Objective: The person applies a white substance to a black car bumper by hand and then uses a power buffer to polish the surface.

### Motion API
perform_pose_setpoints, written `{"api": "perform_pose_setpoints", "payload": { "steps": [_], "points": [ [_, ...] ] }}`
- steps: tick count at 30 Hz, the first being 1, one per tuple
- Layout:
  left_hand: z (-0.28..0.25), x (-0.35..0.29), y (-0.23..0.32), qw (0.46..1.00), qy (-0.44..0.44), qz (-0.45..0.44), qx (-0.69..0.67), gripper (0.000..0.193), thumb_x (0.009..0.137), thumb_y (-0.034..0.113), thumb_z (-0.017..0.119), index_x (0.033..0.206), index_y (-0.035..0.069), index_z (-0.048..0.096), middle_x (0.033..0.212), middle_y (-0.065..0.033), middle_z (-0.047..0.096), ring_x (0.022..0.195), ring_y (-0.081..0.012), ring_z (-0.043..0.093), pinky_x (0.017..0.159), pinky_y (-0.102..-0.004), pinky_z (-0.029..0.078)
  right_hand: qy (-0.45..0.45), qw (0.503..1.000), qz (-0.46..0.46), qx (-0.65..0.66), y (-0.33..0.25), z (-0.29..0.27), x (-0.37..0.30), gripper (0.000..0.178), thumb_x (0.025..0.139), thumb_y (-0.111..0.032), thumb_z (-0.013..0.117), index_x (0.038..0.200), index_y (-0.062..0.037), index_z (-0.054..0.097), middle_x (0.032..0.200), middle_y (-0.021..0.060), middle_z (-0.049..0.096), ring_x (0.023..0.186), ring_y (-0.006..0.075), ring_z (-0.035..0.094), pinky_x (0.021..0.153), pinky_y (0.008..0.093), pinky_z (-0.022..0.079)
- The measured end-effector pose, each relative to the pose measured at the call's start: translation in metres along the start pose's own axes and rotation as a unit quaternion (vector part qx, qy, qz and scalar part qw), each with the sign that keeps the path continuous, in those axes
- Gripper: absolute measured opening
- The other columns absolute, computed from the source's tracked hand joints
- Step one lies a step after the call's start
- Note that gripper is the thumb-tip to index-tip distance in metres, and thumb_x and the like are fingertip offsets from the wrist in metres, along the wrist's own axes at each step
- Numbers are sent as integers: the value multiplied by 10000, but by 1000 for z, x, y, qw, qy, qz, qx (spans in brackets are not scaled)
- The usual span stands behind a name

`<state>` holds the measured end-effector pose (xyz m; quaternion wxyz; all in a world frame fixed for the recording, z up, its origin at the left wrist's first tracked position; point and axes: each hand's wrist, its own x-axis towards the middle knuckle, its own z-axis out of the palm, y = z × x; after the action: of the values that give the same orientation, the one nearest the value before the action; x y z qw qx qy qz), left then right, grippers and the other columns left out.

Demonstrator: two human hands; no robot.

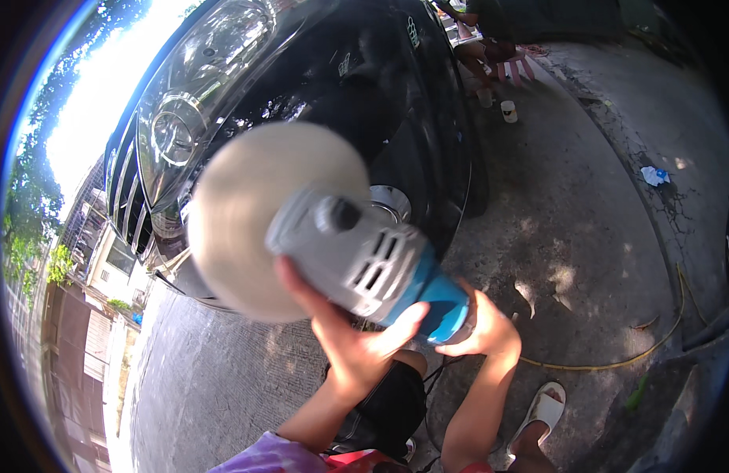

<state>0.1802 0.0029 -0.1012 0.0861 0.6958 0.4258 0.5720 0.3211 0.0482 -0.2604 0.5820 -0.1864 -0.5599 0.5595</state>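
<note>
I hold an angle polisher (388, 260) with a grey head and a blue body, tilted in front of my chest. A large round cream polishing pad (250, 229) on its head looks smeared, as if spinning. My left hand (355, 347) supports the grey head from below, thumb along the side. Around the blue rear end my right hand (489, 327) is wrapped. Behind the pad stands the front corner of a glossy black car (380, 87), with its headlight (175, 130) and a chrome-ringed lamp (393, 202). Whether the pad touches the bodywork I cannot tell.
A black cord (437, 374) hangs below the polisher. A yellow hose (617, 365) curves over the concrete by my slippered foot (547, 406). Farther off are a cup (508, 111), a crumpled wrapper (654, 176) and a person (490, 51) seated on a pink stool (518, 67).
</note>
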Motion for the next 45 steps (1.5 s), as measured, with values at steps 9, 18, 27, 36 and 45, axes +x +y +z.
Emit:
{"api": "perform_pose_setpoints", "payload": {
  "steps": [9,18,27,36,45],
  "points": [
    [100,85,-25,970,-169,42,170,1184,734,331,832,1628,173,73,1084,-256,543,840,-472,657,753,-516,551,130,958,175,188,-5,-53,0,825,526,-54,820,1284,14,499,923,110,618,758,235,617,684,383,508],
    [38,63,-4,994,-101,46,-21,1297,737,275,861,1614,122,-82,1419,-256,474,1246,-359,565,1057,-436,456,145,980,130,-48,-72,-12,-10,920,532,-135,897,1339,44,492,1153,132,655,1082,214,633,952,352,489],
    [-61,-13,-23,974,217,55,36,1312,799,749,646,1590,68,-149,1600,-235,160,1429,-334,321,1177,-484,265,-69,947,104,-295,-105,47,6,925,565,-200,824,1416,-227,463,952,187,717,913,441,687,825,486,559],
    [-31,47,15,985,61,22,-158,1325,750,478,801,1600,140,-158,1556,-245,234,1357,-372,428,1117,-491,374,82,951,86,-284,-123,48,-3,967,525,-142,884,1398,-114,469,1064,193,701,1013,384,705,883,425,545],
    [-58,61,3,987,-104,54,-112,1404,705,231,891,1593,167,-194,1543,-273,257,1390,-379,407,1146,-476,364,70,982,71,-159,-99,51,-2,902,568,-120,886,1354,-18,454,1141,136,667,1059,227,652,930,387,512]
  ]
}}
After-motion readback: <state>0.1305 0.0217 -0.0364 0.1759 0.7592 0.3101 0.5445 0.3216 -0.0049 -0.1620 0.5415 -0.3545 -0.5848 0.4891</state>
